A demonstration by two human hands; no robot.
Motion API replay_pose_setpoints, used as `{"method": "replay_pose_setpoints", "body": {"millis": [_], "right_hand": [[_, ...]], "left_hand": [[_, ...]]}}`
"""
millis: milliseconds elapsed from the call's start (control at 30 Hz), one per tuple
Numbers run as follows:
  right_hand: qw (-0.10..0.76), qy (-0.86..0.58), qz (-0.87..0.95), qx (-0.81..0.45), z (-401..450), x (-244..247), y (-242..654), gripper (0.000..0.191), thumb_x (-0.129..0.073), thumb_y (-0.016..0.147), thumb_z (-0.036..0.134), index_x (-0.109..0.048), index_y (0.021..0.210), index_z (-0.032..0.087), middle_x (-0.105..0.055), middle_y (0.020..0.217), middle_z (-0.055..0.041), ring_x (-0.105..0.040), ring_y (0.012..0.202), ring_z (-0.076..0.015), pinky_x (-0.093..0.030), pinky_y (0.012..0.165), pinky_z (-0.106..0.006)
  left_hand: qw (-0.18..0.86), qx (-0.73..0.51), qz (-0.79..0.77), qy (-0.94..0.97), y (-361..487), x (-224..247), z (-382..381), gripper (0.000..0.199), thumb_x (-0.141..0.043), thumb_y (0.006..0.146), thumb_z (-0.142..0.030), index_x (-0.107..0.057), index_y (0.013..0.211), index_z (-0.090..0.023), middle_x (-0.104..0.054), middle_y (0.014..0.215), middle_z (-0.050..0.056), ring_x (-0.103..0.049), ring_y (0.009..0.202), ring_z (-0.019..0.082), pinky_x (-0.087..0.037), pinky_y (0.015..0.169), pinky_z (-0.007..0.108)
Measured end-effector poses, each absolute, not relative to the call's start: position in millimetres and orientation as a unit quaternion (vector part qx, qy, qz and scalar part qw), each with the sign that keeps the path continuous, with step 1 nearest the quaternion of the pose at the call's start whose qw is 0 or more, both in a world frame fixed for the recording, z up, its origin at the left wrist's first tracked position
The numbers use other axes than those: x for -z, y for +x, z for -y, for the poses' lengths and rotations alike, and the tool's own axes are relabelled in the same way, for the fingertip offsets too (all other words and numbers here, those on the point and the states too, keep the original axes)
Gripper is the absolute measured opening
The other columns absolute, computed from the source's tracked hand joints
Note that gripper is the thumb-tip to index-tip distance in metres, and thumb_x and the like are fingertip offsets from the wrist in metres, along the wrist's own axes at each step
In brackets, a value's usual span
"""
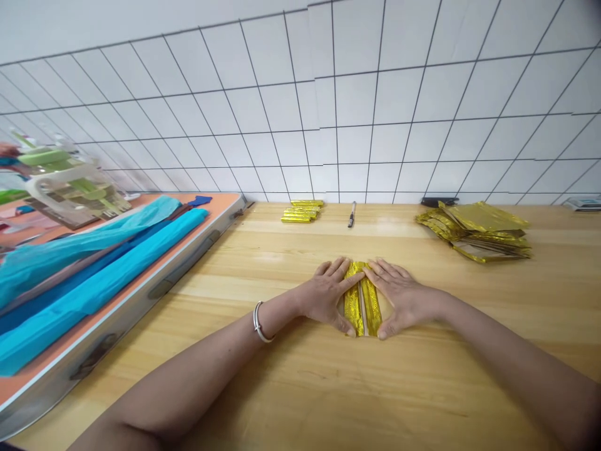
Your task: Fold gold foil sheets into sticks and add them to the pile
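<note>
A sheet of shiny gold foil paper lies on the wooden table, its two sides folded in toward a narrow pale gap along the middle. My left hand presses on its left side, fingers stretched and thumb apart at the near edge. On the right side rests my right hand, likewise spread, its thumb near the lower right corner. The fingers of both hands come close together across the upper part of the paper. Neither hand is wrapped around anything.
Several narrow folded gold strips lie near the tiled wall, beside a pen. At the back right sits a stack of gold foil paper before a dark object. Blue rolled material and a clear, green-lidded jug occupy an orange-topped surface at left.
</note>
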State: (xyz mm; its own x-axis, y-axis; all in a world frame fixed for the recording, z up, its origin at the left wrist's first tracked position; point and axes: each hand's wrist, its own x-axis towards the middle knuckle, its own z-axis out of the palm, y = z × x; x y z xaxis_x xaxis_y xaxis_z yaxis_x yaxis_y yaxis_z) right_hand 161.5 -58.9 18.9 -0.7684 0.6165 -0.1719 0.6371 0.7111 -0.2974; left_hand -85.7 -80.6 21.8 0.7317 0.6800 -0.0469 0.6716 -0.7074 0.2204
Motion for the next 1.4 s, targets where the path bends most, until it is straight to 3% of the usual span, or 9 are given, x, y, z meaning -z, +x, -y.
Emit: {"method": "replay_pose_setpoints", "body": {"millis": [233,333,467,633,833,1000,1133,1267,1400], "right_hand": [[0.012,0.324,-0.929,0.179,60,-30,169,0.123,-0.063,0.054,0.071,-0.002,0.144,0.017,-0.001,0.15,-0.0161,0.002,0.135,-0.0354,-0.012,0.107,-0.054],[-0.042,0.318,-0.933,0.161,67,-36,182,0.101,-0.059,0.069,0.062,-0.008,0.145,0.018,-0.008,0.15,-0.0139,-0.011,0.136,-0.0312,-0.023,0.107,-0.048],[-0.08,0.309,-0.947,0.028,86,-34,192,0.058,-0.05,0.085,0.033,-0.032,0.139,0.02,-0.032,0.144,-0.0111,-0.03,0.131,-0.0264,-0.03,0.105,-0.046],[-0.074,0.213,-0.972,-0.063,105,-31,179,0.049,-0.041,0.086,0.008,-0.04,0.133,0.019,-0.045,0.136,-0.0094,-0.036,0.128,-0.0238,-0.036,0.101,-0.045],[-0.117,0.177,-0.975,-0.07,108,-25,170,0.047,-0.044,0.085,0.006,-0.044,0.131,0.017,-0.055,0.126,-0.0104,-0.046,0.12,-0.0226,-0.043,0.095,-0.042],[-0.103,0.213,-0.97,-0.048,107,-18,172,0.044,-0.04,0.087,0.008,-0.045,0.13,0.019,-0.055,0.127,-0.0091,-0.048,0.118,-0.022,-0.043,0.095,-0.042],[-0.111,0.233,-0.966,-0.014,111,-23,171,0.038,-0.046,0.088,0.026,-0.05,0.125,0.018,-0.054,0.127,-0.0094,-0.047,0.117,-0.0234,-0.041,0.098,-0.043],[-0.124,0.231,-0.965,0.014,114,-28,170,0.048,-0.052,0.083,0.041,-0.049,0.125,0.018,-0.052,0.128,-0.0111,-0.045,0.119,-0.0265,-0.041,0.097,-0.047],[-0.15,0.234,-0.96,-0.011,115,-24,167,0.039,-0.051,0.085,0.032,-0.052,0.121,0.017,-0.056,0.122,-0.011,-0.047,0.115,-0.026,-0.042,0.095,-0.046]], "left_hand": [[0.152,-0.046,-0.344,0.925,-94,-27,81,0.117,-0.072,0.052,-0.062,-0.009,0.143,-0.024,0.0,0.148,0.02,0.0,0.136,0.037,-0.013,0.103,0.059],[0.121,-0.094,-0.331,0.931,-105,-30,93,0.095,-0.069,0.064,-0.054,-0.023,0.141,-0.022,-0.01,0.148,0.018,-0.01,0.136,0.034,-0.024,0.104,0.053],[0.022,-0.136,-0.25,0.958,-112,-35,113,0.043,-0.05,0.087,-0.028,-0.044,0.129,-0.021,-0.043,0.136,0.013,-0.034,0.13,0.023,-0.033,0.103,0.04],[-0.041,-0.103,-0.14,0.984,-100,-44,118,0.033,-0.039,0.091,-0.013,-0.05,0.122,-0.015,-0.048,0.132,0.013,-0.042,0.125,0.02,-0.038,0.101,0.038],[-0.025,-0.128,-0.149,0.98,-98,-32,109,0.03,-0.039,0.091,-0.015,-0.054,0.117,-0.016,-0.056,0.123,0.013,-0.051,0.117,0.019,-0.046,0.092,0.033],[0.023,-0.15,-0.211,0.966,-100,-21,112,0.029,-0.037,0.092,-0.018,-0.054,0.116,-0.018,-0.056,0.123,0.009,-0.05,0.118,0.018,-0.043,0.097,0.033],[0.073,-0.177,-0.261,0.946,-97,-20,116,0.026,-0.037,0.092,-0.02,-0.054,0.111,-0.017,-0.057,0.122,0.007,-0.056,0.109,0.016,-0.044,0.095,0.029],[0.104,-0.188,-0.301,0.929,-97,-20,118,0.023,-0.038,0.091,-0.02,-0.054,0.107,-0.018,-0.063,0.11,0.007,-0.061,0.098,0.015,-0.048,0.087,0.026],[0.113,-0.182,-0.329,0.92,-97,-20,120,0.02,-0.041,0.09,-0.02,-0.054,0.105,-0.019,-0.066,0.101,0.007,-0.063,0.091,0.015,-0.05,0.081,0.025]]}}
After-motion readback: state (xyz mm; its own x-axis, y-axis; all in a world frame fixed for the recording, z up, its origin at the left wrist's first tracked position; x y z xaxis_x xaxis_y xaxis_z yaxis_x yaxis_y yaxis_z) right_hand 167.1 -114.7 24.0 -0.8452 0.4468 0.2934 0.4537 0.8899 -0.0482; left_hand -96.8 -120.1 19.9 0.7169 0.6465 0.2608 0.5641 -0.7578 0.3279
